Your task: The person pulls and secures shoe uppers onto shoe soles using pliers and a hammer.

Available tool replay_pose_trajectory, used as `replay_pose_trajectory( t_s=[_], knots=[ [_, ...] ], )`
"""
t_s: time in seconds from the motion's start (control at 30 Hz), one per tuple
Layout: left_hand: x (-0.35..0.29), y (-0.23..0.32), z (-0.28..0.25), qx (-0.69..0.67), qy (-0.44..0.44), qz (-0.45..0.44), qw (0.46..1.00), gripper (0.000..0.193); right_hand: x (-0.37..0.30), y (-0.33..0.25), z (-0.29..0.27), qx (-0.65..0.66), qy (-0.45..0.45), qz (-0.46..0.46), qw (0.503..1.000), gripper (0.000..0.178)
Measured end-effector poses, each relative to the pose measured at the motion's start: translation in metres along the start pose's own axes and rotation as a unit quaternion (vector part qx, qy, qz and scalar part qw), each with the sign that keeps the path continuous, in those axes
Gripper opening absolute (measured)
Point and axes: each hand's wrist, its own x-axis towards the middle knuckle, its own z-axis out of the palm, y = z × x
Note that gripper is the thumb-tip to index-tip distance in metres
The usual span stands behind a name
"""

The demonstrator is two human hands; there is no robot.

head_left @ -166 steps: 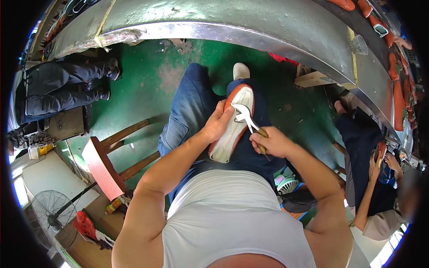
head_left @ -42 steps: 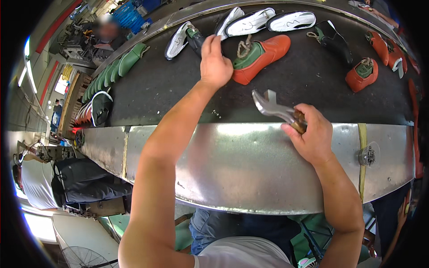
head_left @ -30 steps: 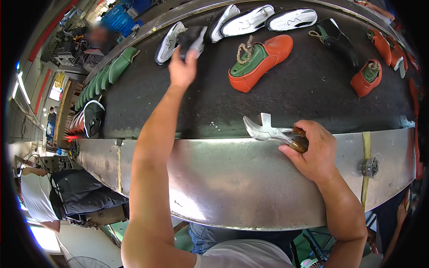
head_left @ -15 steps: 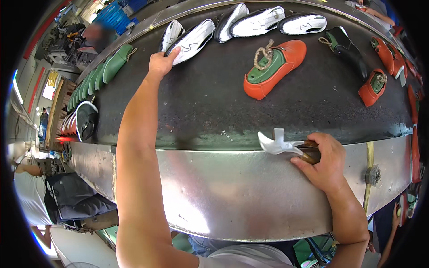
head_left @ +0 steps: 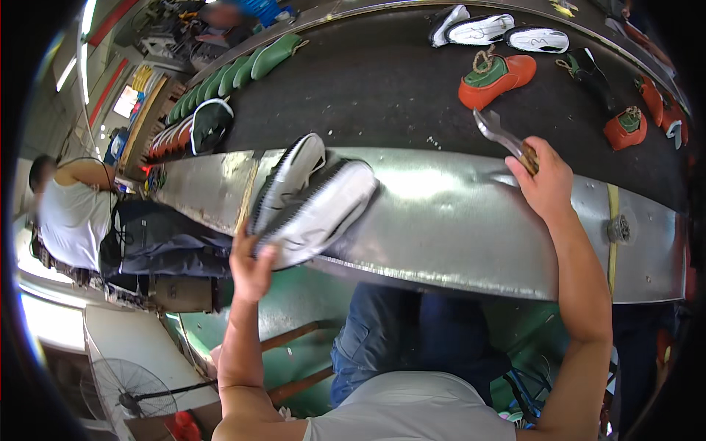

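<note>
My left hand grips the near end of a pair of white shoe uppers with black stitched edges. They hang over the front of the metal strip, slightly blurred, one beside the other. My right hand is closed round the brown handles of steel lasting pliers, whose jaw points away over the dark bench surface. Beyond the jaw lies an orange shoe upper fitted on a green last with a rope loop. A smaller orange shoe, also on a green last, sits farther right.
More white uppers lie along the far side, near a black shoe. Green lasts and nested uppers line the left. A small container sits on the metal strip. A person works at left, above a fan.
My left hand has drawn the pair of white uppers off the far side of the bench toward me. My right hand still holds the pliers; the view has shifted.
</note>
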Motion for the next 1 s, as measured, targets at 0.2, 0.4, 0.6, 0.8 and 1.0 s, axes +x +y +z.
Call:
replay_pose_trajectory(
  t_s=[0.2, 0.4, 0.6, 0.8, 1.0],
  knots=[
    [0.049, 0.08, 0.007, 0.127, -0.169, 0.111, 0.971, 0.078, -0.041, -0.067, -0.04, 0.015, 0.072, -0.093, 0.993, 0.044],
    [0.129, 0.093, 0.075, -0.033, -0.379, -0.028, 0.924, 0.072, -0.184, -0.138, -0.064, 0.362, -0.101, 0.143, 0.916, 0.022],
    [-0.055, 0.157, 0.049, -0.38, -0.263, -0.021, 0.886, 0.075, -0.26, -0.181, -0.055, 0.392, -0.145, 0.128, 0.9, 0.07],
    [-0.215, 0.15, 0.111, -0.553, -0.239, -0.129, 0.787, 0.083, -0.298, -0.165, -0.042, 0.347, -0.318, 0.144, 0.87, 0.062],
    [-0.24, 0.139, 0.13, -0.571, -0.299, -0.149, 0.75, 0.067, -0.302, -0.186, -0.037, 0.235, -0.225, 0.016, 0.946, 0.044]
  ],
)
